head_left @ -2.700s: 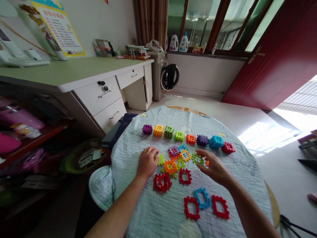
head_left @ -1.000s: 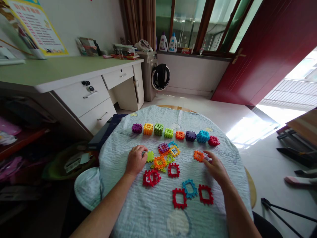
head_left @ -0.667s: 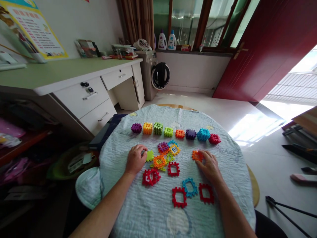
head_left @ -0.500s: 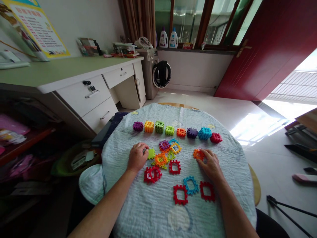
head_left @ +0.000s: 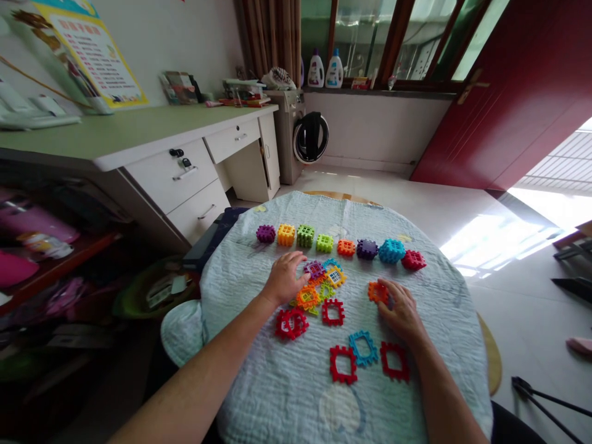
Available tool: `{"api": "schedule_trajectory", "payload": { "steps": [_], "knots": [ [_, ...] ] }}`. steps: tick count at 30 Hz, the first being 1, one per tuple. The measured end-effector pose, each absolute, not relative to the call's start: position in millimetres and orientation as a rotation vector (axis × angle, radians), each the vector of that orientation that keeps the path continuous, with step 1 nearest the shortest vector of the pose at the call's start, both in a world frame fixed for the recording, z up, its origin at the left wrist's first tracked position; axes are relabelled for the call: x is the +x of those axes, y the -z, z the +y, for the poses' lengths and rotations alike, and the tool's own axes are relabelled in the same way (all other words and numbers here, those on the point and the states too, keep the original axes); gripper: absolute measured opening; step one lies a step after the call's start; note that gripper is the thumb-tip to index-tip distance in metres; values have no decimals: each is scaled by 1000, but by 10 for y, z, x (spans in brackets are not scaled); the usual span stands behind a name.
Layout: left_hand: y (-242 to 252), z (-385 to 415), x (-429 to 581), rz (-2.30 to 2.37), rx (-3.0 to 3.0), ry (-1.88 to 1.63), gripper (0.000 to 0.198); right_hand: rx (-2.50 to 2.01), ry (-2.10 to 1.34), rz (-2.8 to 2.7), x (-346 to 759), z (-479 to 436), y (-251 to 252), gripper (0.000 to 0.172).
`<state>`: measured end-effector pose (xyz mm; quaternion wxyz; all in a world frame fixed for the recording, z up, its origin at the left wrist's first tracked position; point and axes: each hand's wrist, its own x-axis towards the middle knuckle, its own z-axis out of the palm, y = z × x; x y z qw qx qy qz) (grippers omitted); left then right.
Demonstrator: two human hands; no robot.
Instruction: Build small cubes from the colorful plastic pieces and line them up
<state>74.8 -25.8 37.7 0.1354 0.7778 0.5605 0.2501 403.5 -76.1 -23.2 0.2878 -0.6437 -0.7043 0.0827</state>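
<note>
A round table under a pale blue quilted cloth (head_left: 277, 394) carries toy building pieces. At the far side stands a row of several assembled cubes, from a purple cube (head_left: 265, 233) to a red cube (head_left: 414, 259). My left hand (head_left: 283, 279) lies with fingers stretched over the left of a mixed pile of pieces (head_left: 324, 282), its fingertips by a purple piece (head_left: 315, 267). My right hand (head_left: 403, 313) pinches an orange piece (head_left: 376, 291) against the cloth. Flat frames lie nearer me: red frames (head_left: 291, 323) (head_left: 343, 364) (head_left: 395, 361) and a blue frame (head_left: 363, 348).
A desk with white drawers (head_left: 185, 179) stands to the left, with a dark seat (head_left: 208, 242) and a green basin (head_left: 152, 290) between it and the table. A washing machine (head_left: 309, 137) and a red door (head_left: 531, 92) are beyond. Tiled floor lies to the right.
My left hand has opened from a loose fist and slid right onto the pile, covering the light green piece. My right hand has stayed on the orange piece.
</note>
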Motion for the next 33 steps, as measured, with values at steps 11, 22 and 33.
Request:
{"api": "schedule_trajectory", "payload": {
  "steps": [11, 22, 33],
  "knots": [
    [-432, -179, 1128, 1441, 2327, -440, 32, -1703, -269, -1894, 4031, -759, 190, 47],
    [-676, -502, 1210, 965, 1626, -655, 72, -1709, -261, -1899, 4022, -724, 195, 42],
    [-449, -746, 1399, 1100, 2055, -602, 61, -1708, -296, -1953, 4020, -746, 148, 47]
  ]
}}
